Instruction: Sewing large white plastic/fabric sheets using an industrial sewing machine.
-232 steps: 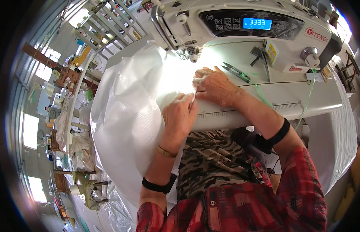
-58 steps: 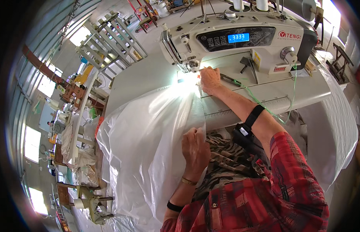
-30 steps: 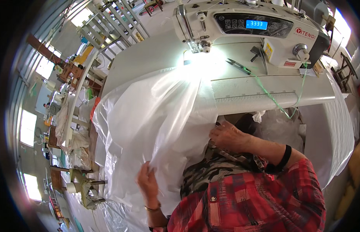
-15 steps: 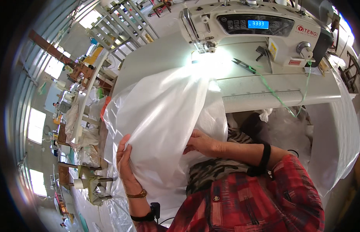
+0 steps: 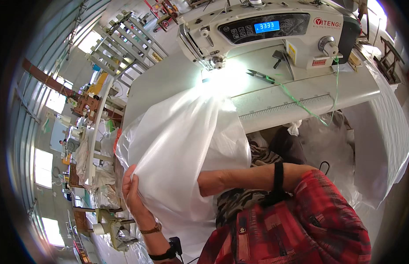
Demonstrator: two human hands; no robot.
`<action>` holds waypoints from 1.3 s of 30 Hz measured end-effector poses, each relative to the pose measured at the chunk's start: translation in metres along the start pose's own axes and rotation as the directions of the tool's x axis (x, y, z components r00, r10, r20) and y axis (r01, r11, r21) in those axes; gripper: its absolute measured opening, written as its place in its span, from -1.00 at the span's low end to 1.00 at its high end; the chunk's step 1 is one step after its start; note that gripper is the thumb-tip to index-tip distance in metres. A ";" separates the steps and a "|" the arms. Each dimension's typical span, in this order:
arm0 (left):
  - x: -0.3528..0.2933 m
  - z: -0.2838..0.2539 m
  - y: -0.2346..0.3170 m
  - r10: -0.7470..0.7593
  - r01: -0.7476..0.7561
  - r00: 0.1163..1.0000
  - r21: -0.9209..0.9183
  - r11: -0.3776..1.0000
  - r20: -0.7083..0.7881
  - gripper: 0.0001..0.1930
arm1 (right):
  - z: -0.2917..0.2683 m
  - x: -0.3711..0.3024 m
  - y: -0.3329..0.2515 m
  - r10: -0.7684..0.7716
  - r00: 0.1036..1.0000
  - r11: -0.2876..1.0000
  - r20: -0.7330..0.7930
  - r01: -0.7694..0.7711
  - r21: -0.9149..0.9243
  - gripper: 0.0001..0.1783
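A large white plastic sheet (image 5: 173, 145) hangs in folds from the sewing machine (image 5: 266, 35) down over my lap. Its upper end is gathered under the needle area, where a bright lamp washes out the detail. My left hand (image 5: 133, 191) grips the sheet's left edge, thumb in front and fingers partly behind it. Under a fold in the middle goes my right hand (image 5: 209, 182); only its back and wrist show, and its fingers are hidden by the sheet.
Dark thread snips (image 5: 260, 76) lie on the table right of the lamp, beside a green cord (image 5: 296, 102) hanging from the machine. A ruler strip (image 5: 285, 105) runs along the table's front edge. More white sheeting (image 5: 376, 145) drapes at the right. Grey metal racks (image 5: 125, 48) stand far left.
My right hand has gone from the sheet's fold edge to underneath it, so its fingers no longer show. The left hand still holds the left edge. The whole view has shifted slightly.
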State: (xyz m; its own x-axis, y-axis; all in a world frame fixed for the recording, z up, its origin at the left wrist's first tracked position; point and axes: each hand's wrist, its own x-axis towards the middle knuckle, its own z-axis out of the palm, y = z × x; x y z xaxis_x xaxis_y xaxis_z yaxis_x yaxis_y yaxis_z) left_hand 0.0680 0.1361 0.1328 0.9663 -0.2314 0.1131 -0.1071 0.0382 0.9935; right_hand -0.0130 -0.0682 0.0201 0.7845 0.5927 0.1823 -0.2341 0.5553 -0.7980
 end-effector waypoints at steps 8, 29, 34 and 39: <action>0.072 -0.045 -0.051 0.080 -0.135 0.990 0.667 0.733 0.113 -0.70 | -0.006 -0.063 -0.005 0.357 0.929 0.865 -0.100 -0.369 -0.341 -0.62; -0.053 0.148 0.040 0.219 -0.842 0.457 0.340 0.418 0.862 -0.71 | -0.012 -0.059 -0.009 -0.119 0.699 0.934 -0.705 0.320 0.160 -0.65; -0.052 0.149 0.037 0.207 -0.826 0.489 0.374 0.420 0.847 -0.76 | 0.000 -0.074 -0.007 -0.311 0.616 0.852 -0.723 0.519 0.075 -0.76; -0.041 0.150 0.022 0.209 -0.783 0.552 0.415 0.464 0.807 -0.76 | 0.030 -0.084 -0.002 -0.382 0.629 0.902 -0.677 0.414 -0.125 -0.80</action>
State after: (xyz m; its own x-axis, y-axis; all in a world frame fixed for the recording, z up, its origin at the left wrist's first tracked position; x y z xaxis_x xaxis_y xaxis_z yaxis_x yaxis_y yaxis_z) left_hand -0.0096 0.0007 0.1518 0.3217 -0.9044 0.2802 -0.9031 -0.2042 0.3779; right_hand -0.0953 -0.1016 0.0232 0.9715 -0.2349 0.0308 0.1854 0.6729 -0.7161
